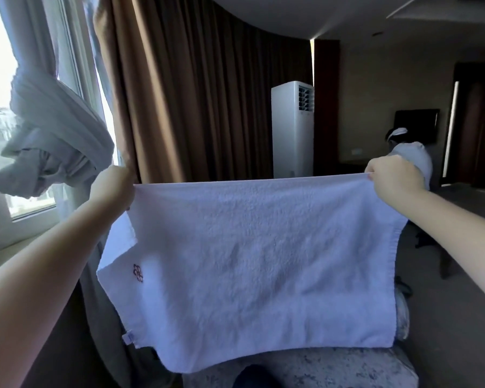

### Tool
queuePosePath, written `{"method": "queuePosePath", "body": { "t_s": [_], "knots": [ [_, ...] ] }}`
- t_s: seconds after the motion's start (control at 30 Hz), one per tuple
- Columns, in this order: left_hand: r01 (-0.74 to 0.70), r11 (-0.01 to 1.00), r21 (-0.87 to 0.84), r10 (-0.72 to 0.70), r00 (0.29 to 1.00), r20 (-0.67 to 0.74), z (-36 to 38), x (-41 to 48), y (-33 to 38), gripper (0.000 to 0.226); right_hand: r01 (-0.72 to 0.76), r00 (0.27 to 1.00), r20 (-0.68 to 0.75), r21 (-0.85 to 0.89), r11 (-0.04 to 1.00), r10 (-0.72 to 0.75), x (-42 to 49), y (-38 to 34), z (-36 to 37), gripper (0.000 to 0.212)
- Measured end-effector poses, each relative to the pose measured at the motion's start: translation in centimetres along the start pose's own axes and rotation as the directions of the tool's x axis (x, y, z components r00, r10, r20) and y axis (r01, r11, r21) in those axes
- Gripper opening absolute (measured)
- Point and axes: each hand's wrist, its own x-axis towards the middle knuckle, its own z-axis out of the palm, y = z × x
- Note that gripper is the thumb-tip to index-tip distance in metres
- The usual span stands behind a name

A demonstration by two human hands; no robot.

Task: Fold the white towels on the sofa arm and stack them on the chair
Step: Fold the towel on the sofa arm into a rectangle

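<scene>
Before the tall white air conditioner (291, 130), we hold a white towel (258, 261) stretched taut: our left hand (114, 189) pinches one top corner left of the unit, our right hand (392, 177) pinches the other to its right, so the cloth hangs flat, likely for an even fold, above mottled upholstery (333, 368).

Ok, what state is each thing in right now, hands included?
white towel: held up, spread wide, hanging from its top edge.
left hand: grips the towel's top left corner.
right hand: pinches the top right corner.
sheer curtain: tied up in a knot.
brown curtain: hanging loose, untied.
</scene>
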Motion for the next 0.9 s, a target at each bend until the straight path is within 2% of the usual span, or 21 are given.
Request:
{"method": "queuePosePath", "body": {
  "t_s": [0.1,0.17,0.23,0.33,0.4,0.5,0.6,0.63,0.7,0.8,0.9],
  "knots": [
    [0.019,0.996,-0.084,-0.020,1.000,-0.001,0.5,-0.1,0.9,0.022,-0.026,0.998,-0.055,0.117,0.993,0.032,-0.3,0.5,0.2,0.021],
    [-0.001,0.992,-0.125,-0.007,0.998,-0.068,1.0,-0.3,1.4,0.017,-0.040,0.995,-0.083,0.218,0.975,0.060,-0.8,0.8,0.4,0.023],
    [-0.023,0.985,-0.168,0.000,0.990,-0.139,1.5,-0.4,1.5,0.023,-0.027,0.990,-0.125,0.324,0.946,0.071,-1.5,1.1,0.8,0.025],
    [-0.071,0.959,-0.273,-0.001,0.967,-0.254,1.2,-1.2,2.1,0.025,-0.023,0.970,-0.196,0.516,0.856,0.144,-2.9,1.3,1.9,0.024],
    [-0.081,0.926,-0.369,-0.051,0.941,-0.336,0.6,-2.1,2.9,0.027,0.026,0.931,-0.299,0.625,0.780,0.209,-3.8,1.4,2.4,0.025],
    [-0.106,0.877,-0.468,-0.132,0.884,-0.448,0.6,-3.6,4.1,0.026,0.149,0.826,-0.475,0.703,0.695,0.303,-4.3,0.7,2.0,0.023],
    [-0.099,0.843,-0.529,-0.168,0.886,-0.433,2.4,-4.0,5.2,0.026,0.207,0.752,-0.553,0.714,0.669,0.358,-3.6,-0.3,1.7,0.019],
    [-0.097,0.838,-0.537,-0.159,0.898,-0.410,3.1,-3.8,5.5,0.028,0.207,0.753,-0.556,0.708,0.675,0.353,-3.1,-0.3,2.1,0.019],
    [-0.112,0.846,-0.521,-0.109,0.920,-0.375,4.9,-3.1,5.8,0.032,0.172,0.800,-0.516,0.685,0.708,0.305,-2.2,0.4,3.9,0.020],
    [-0.161,0.878,-0.450,0.014,0.950,-0.312,7.8,-2.2,6.3,0.038,0.057,0.911,-0.346,0.648,0.759,0.227,-1.3,1.5,7.6,0.031],
    [-0.233,0.902,-0.364,0.160,0.962,-0.219,11.5,-1.7,7.2,0.040,-0.048,0.961,-0.181,0.638,0.769,0.211,-1.1,2.1,11.7,0.031]
  ]
}}
